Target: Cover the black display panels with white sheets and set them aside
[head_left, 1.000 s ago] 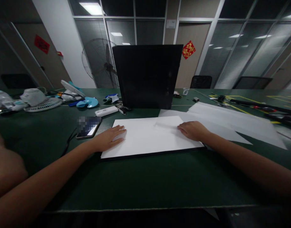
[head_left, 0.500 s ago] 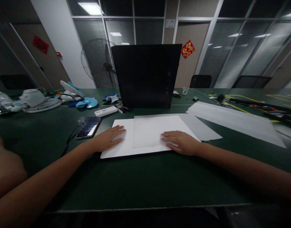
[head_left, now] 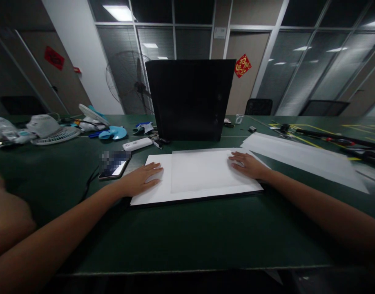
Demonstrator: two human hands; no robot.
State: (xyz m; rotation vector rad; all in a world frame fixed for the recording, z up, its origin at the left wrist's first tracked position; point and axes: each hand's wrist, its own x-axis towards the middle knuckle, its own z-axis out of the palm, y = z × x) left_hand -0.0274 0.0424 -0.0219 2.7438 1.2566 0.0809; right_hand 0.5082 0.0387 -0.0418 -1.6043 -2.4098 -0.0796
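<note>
A white board (head_left: pixel 150 194) with a dark edge lies flat on the green table (head_left: pixel 187 237) in front of me. A thin translucent sheet (head_left: pixel 202 171) lies on top of it, covering its right part. My left hand (head_left: pixel 141 179) rests flat and open on the board's left side, fingers stretched out. My right hand (head_left: pixel 247 164) lies flat on the sheet's far right corner, fingers extended.
A black upright panel (head_left: pixel 190 100) stands behind the board. A phone (head_left: pixel 114 163) lies to the left with a white remote-like device (head_left: pixel 137 143) beyond it. More pale sheets (head_left: pixel 300 157) lie to the right. Fan parts (head_left: pixel 55 132) clutter the far left.
My right hand drew a translucent sheet leftward from the right-hand pile onto the board, then slid back right to the sheet's far corner. My left hand stayed put.
</note>
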